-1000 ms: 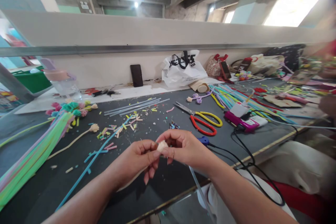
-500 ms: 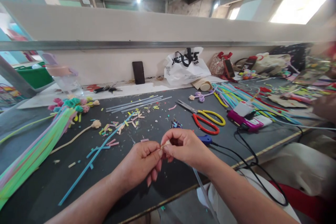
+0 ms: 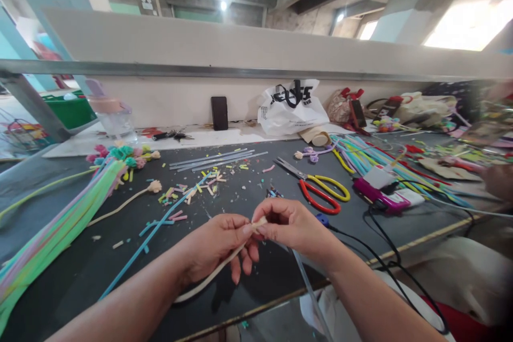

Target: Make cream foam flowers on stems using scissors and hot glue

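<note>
My left hand (image 3: pixel 222 240) is closed, with thumb and forefinger pinching a cream flower stem (image 3: pixel 212 276) near its top. From under that hand the long soft stem trails down to the left. My right hand (image 3: pixel 290 224) is closed too, its thumb and fingers on the small cream tip (image 3: pixel 260 222) of the same stem. Both hands meet just above the dark tabletop (image 3: pixel 192 256). Beyond the right hand lie scissors (image 3: pixel 316 184) with one red and one yellow handle. A blue tool end with a black cord (image 3: pixel 321 219) shows beside the right hand, its rest hidden.
At left lies a bundle of green and pastel stems (image 3: pixel 72 203) with flower heads, beside another cream flower (image 3: pixel 154 187). Cut tube bits (image 3: pixel 208 187), clear rods (image 3: pixel 216 160) and a blue tube (image 3: pixel 160 222) cover the middle. A purple power strip (image 3: pixel 380 195) and cords sit right.
The cream stem now shows hanging below my left hand, where it was hidden before. The cream tip shows more between my fingers. The whole view has shifted slightly left.
</note>
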